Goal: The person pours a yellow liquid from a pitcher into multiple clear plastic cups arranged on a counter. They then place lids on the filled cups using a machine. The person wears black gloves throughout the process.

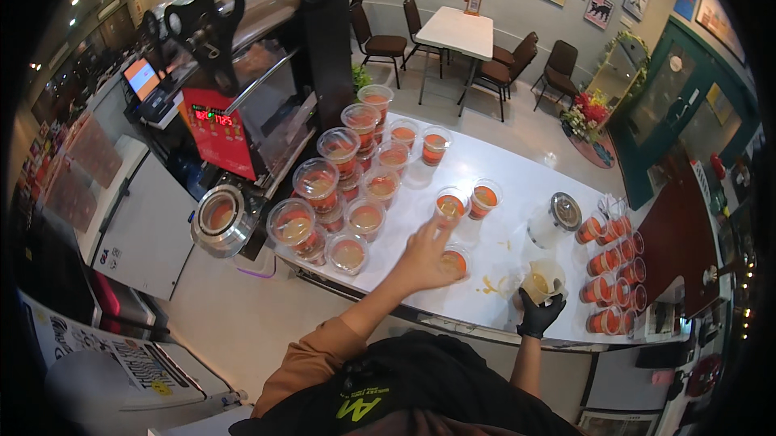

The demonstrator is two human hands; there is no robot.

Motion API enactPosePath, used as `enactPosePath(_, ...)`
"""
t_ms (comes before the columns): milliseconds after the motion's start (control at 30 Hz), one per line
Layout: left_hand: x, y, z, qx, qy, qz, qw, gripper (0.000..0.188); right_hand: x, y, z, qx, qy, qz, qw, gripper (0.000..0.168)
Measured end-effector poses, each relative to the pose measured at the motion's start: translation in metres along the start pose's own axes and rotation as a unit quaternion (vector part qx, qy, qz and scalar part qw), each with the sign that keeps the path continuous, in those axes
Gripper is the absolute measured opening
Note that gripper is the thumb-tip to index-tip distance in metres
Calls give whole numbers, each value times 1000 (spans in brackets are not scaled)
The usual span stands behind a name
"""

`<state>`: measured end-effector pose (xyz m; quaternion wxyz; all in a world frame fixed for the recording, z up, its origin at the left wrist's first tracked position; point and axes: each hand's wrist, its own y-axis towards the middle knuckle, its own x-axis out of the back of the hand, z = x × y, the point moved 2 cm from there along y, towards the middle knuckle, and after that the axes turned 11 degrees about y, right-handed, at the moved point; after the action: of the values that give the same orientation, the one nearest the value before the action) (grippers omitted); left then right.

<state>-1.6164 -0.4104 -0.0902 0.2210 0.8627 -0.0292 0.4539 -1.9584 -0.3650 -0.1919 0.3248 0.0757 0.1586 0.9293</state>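
Observation:
My left hand [424, 259], bare, reaches over the white table. Its fingertips meet the near side of a clear plastic cup [451, 203] with orange-red contents and a tan layer; whether they grip it is unclear. Right beside the palm is another such cup [454, 262], partly covered by the hand. A third filled cup [484, 196] stands just to the right. In a black glove, my right hand [539, 316] grips a translucent jug [542, 278] holding tan liquid. Beyond the jug stands a clear container with a round metal-rimmed lid [565, 213].
Filled cups, many stacked, crowd the left side [316, 181] of the table. Rows of cups with orange-red contents [606, 260] line its right end. Tan spills [494, 284] mark the white tabletop [412, 278]. A red-fronted cup-sealing machine [221, 133] stands at left, with a cup in its metal holder [221, 218].

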Motion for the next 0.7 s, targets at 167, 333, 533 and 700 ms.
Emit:
enactPosePath(167, -44, 3, -10, 37, -2, 116, 993, 113, -2, 2, -14, -21, 32, -34, 999, 94)
enactPosePath(333, -52, 13, -11, 41, -30, 101, 994, 107, -1, 5, -22, -26, 41, -56, 997, 94)
enactPosePath(533, -74, 46, -18, 25, -53, 63, 996, 105, -6, 6, -19, -42, 82, -65, 994, 95)
enactPosePath(700, -93, 81, -33, 25, -60, 31, 997, 109, -8, 7, -21, -43, 55, -61, 996, 99)
